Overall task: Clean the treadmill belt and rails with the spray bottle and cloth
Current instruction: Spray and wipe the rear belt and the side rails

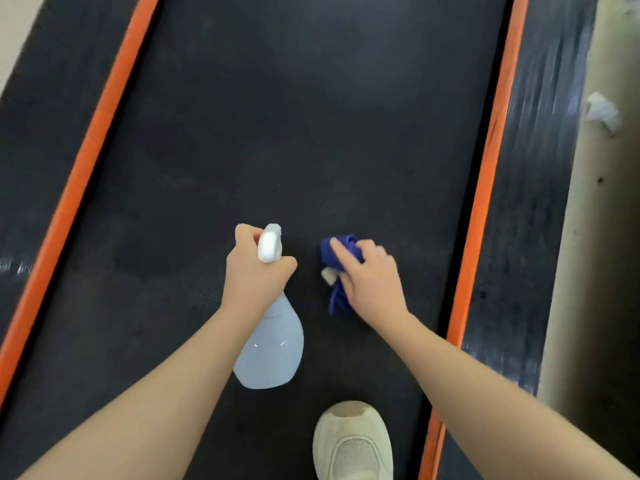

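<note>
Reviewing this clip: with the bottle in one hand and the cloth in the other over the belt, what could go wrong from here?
1. The shoe stands on the belt; if spray lands near it, the person may slip.
2. The right hand holds the blue cloth bunched, so it may wipe only a narrow strip.
3. The left hand grips the spray bottle at the neck, nozzle forward; spray may miss the orange rails.

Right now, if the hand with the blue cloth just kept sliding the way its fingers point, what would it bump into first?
The right hand, gripping the blue cloth, points up the belt and slightly left. As far as the picture shows, that line holds only bare black belt. The spray bottle in the left hand seems to sit off that line.
</note>
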A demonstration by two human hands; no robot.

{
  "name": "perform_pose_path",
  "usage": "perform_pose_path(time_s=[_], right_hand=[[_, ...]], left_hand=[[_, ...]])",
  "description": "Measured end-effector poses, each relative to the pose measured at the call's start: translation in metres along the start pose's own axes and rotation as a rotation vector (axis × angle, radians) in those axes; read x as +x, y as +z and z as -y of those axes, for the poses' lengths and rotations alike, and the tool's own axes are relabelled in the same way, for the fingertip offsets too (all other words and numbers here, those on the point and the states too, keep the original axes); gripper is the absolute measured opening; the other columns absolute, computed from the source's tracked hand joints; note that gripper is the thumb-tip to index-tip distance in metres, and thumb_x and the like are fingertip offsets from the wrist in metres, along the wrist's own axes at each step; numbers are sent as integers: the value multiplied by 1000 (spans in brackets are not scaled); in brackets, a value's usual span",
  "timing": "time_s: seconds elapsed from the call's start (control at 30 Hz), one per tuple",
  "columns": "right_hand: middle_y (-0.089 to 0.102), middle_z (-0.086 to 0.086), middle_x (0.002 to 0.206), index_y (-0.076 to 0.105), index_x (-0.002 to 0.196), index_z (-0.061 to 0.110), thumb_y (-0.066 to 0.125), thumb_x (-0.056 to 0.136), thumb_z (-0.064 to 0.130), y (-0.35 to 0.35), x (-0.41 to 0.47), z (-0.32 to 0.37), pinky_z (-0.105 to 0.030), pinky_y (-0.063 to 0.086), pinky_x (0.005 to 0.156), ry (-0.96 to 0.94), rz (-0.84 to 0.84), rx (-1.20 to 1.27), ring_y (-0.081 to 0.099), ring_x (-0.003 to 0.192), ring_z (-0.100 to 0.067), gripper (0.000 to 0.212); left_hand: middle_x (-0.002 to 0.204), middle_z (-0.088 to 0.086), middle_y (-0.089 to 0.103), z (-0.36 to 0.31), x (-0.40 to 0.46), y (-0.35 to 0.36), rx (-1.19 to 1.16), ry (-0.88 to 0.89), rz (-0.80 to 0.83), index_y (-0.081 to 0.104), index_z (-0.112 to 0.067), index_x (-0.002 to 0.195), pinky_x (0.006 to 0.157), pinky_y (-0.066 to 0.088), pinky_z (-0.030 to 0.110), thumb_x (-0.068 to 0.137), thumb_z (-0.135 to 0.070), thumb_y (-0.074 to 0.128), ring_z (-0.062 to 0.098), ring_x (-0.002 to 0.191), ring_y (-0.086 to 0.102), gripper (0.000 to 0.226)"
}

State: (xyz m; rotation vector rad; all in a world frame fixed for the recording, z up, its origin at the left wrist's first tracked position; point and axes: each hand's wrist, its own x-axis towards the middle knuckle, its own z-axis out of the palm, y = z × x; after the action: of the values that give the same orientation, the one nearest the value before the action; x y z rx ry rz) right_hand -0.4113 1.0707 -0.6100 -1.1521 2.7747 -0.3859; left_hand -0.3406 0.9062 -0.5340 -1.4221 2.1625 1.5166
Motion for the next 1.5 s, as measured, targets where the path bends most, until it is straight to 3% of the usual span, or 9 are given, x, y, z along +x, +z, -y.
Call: perform_pose_path(time_s=[0.13, 0.37, 0.47, 0.6, 0.8, 1.0, 1.2, 1.4, 1.5], right_hand=[[52, -22, 104, 51, 131, 11, 61, 83, 17, -3, 58, 18, -39, 42, 65, 231, 41, -2, 51, 79, -38, 50], [59, -17, 92, 57, 111, 14, 79, 57, 14, 29, 52, 102, -32, 38, 57, -464, 183, 81, 52, 67, -31, 58], [58, -17, 95, 64, 115, 16, 78, 66, 20, 31, 102, 110, -33, 36, 59, -226, -4, -24, 54, 72, -33, 52], [41, -14, 128, 37, 141, 21, 44, 97, 28, 33, 140, 123, -37, 34, 79, 136, 112, -45, 43, 101, -30, 46], [58, -24, 93, 65, 112, 7, 65, 74, 16, 47, 141, 147, -36, 40, 55, -372, 46, 9, 52, 66, -38, 39], [44, -16, 125, 50, 132, 21, 51, 91, 21, 58, 193, 194, -40, 37, 79, 102, -5, 67, 44, 99, -34, 41], [58, -23, 95, 67, 109, 11, 72, 66, 9, 60, 164, 215, -39, 44, 58, -497, 149, 120, 53, 69, -38, 43], [51, -19, 110, 61, 121, 17, 50, 85, 10, 64, 191, 228, -37, 36, 70, 172, 17, 186, 48, 85, -36, 38], [55, -19, 93, 68, 108, 15, 61, 69, 7, 76, 137, 259, -35, 41, 58, -164, 56, 200, 51, 68, -34, 41]], left_hand=[[94, -4, 56, 5, -3, -15, -59, 21, -5, 43, -19, 100, 63, 43, 26, 78, -10, 64, 15, 86, 54, 31], [93, -3, 57, 25, 5, -71, -48, 65, -117, 44, -16, 103, 61, 44, 24, 77, -8, 66, 13, 84, 56, 35], [99, 0, 61, 42, 14, -92, -76, 23, -185, 46, -15, 102, 66, 44, 24, 76, -7, 64, 16, 91, 58, 33], [99, 3, 61, 59, 21, -110, -97, -23, -233, 45, -13, 100, 63, 42, 22, 76, -6, 62, 9, 83, 55, 31], [99, 3, 60, 79, 35, -136, -146, -101, -272, 45, -13, 99, 58, 38, 22, 76, -8, 62, 8, 79, 52, 29], [96, 0, 61, 88, 44, -165, -101, -10, -261, 47, -14, 96, 63, 41, 22, 74, -4, 63, 12, 86, 56, 29], [96, 2, 60, 100, 50, -193, -80, -3, -277, 46, -17, 100, 61, 41, 24, 75, -5, 66, 11, 86, 56, 34], [96, 4, 62, 110, 51, -201, -115, -23, -294, 48, -12, 99, 66, 45, 30, 75, -5, 65, 20, 88, 58, 30], [94, 4, 64, 107, 53, -204, -153, -30, -252, 49, -13, 97, 63, 43, 26, 64, -20, 64, 19, 87, 59, 37]])
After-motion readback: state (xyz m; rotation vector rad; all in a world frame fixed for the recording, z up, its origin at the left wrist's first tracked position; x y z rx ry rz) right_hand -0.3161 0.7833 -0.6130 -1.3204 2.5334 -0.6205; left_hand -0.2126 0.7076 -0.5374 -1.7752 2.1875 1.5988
